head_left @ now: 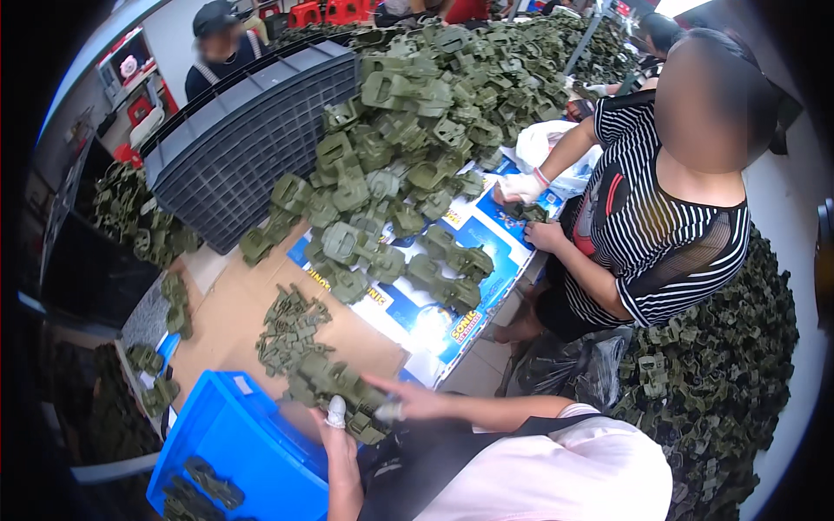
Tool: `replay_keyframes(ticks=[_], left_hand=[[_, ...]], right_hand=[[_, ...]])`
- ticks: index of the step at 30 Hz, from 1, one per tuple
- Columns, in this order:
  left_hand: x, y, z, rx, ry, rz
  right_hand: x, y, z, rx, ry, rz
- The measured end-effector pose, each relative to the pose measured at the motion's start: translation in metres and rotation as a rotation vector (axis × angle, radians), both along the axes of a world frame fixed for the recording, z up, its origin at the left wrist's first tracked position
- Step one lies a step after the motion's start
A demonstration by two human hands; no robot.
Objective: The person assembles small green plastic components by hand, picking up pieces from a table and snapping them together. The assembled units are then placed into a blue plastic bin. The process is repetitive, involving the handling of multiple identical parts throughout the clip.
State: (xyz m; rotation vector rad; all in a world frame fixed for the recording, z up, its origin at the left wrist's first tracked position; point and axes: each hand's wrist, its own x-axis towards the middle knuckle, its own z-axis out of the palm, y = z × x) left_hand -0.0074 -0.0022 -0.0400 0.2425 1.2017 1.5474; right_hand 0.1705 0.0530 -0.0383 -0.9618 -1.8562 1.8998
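Observation:
My left hand (337,430), its thumb wrapped in a white cover, grips an olive-green plastic toy vehicle body (326,379) from its near side. My right hand (413,401) comes in from the right, at the near right end of the green parts. It is smeared by motion, and its fingers do not show clearly. Another green part (369,427) lies close under it, partly hidden by my arm and apron. Just beyond the vehicle body, small green plastic pieces (295,321) lie in a loose heap on the brown cardboard (230,326).
A blue bin (261,438) holding green parts stands at my near left. A dark grey crate (252,143) sits at the far left. Green vehicle bodies (434,113) pile across the table. A co-worker in a striped shirt (660,208) handles a part on the right, beside a floor heap (721,382).

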Motion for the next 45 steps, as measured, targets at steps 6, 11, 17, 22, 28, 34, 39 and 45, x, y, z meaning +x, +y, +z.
replay_keyframes(ticks=[6,11,17,22,28,34,39,45], left_hand=[[-0.009,-0.002,0.0,-0.082,-0.06,0.051],[-0.006,0.002,0.008,-0.038,0.115,-0.024],[-0.006,0.011,0.016,-0.02,0.238,-0.008],[-0.018,0.009,0.013,-0.103,0.109,0.072],[-0.012,0.013,0.024,-0.143,0.195,0.066],[-0.018,0.009,0.03,0.101,0.12,0.128],[-0.014,0.004,0.021,0.16,0.135,0.175],[-0.036,0.006,0.102,0.224,1.587,-0.177]], right_hand=[[-0.01,-0.009,0.028,-0.008,-0.006,0.036],[-0.014,-0.008,0.027,-0.031,-0.003,0.025],[-0.016,0.001,0.039,0.208,-0.121,0.121],[-0.019,0.0,0.048,0.173,-0.056,0.065],[-0.02,-0.002,0.035,0.395,0.021,0.029],[-0.013,0.016,0.032,0.013,0.191,-0.006],[-0.017,0.012,0.021,-0.756,0.315,-0.064],[0.014,0.041,0.042,0.121,-0.054,0.092]])
